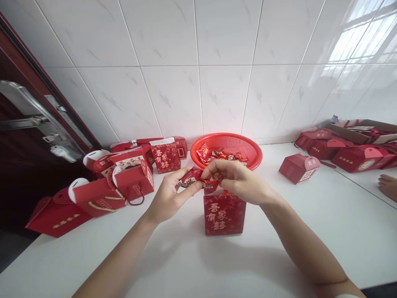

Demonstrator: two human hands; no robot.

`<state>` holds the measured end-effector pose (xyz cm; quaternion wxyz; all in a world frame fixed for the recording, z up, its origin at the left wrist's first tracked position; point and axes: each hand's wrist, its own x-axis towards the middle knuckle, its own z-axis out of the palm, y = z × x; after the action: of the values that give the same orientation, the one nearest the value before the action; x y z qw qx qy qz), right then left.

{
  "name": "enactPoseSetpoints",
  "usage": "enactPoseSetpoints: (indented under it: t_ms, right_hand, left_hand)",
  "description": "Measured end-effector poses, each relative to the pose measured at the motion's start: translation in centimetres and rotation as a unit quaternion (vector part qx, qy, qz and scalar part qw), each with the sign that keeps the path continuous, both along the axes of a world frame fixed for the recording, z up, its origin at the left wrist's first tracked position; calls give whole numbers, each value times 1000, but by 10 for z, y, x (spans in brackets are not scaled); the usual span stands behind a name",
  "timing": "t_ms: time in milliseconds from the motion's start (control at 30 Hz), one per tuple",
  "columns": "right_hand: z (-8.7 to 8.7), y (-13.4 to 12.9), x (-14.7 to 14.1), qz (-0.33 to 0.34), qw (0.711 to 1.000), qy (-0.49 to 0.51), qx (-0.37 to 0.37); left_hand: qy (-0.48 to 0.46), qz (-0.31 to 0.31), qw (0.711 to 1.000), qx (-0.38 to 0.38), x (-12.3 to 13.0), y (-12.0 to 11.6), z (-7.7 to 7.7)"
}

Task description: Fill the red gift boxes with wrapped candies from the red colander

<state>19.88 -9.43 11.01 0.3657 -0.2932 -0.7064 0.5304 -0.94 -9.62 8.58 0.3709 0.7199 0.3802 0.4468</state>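
Between the thumb and fingers of my left hand point(169, 196) is a red snack packet point(190, 178) with dark and white lettering. My right hand point(240, 180) is closed beside it, fingertips pinched on red wrapping next to the packet; whether this is the same packet or another, I cannot tell. Just below both hands a red gift box point(225, 215) with white characters stands upright on the white table. Its top is partly hidden by my right hand. Behind my hands sits a red plastic basket point(252, 145) holding wrapped sweets point(231, 157).
Several red gift boxes point(135, 184) crowd the left side, one upright box point(166, 157) among them. A single small box point(299, 167) lies at right. More boxes point(356, 158) and an open carton point(372, 126) stand farther right, near another person's hand point(388, 186). A tiled wall point(223, 99) closes off the back.
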Motion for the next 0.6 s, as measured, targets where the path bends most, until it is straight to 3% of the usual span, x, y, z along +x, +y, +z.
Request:
enactPoseSetpoints:
  t_ms: [333, 600]
  right_hand:
    - [9, -3, 11, -52, 992, -17, 110]
    - [10, -4, 12, -66, 984, -89, 141]
  left_hand:
    - [-19, 10, 1000, -2, 2, -2, 1]
    - [-71, 2, 997, -34, 14, -8, -4]
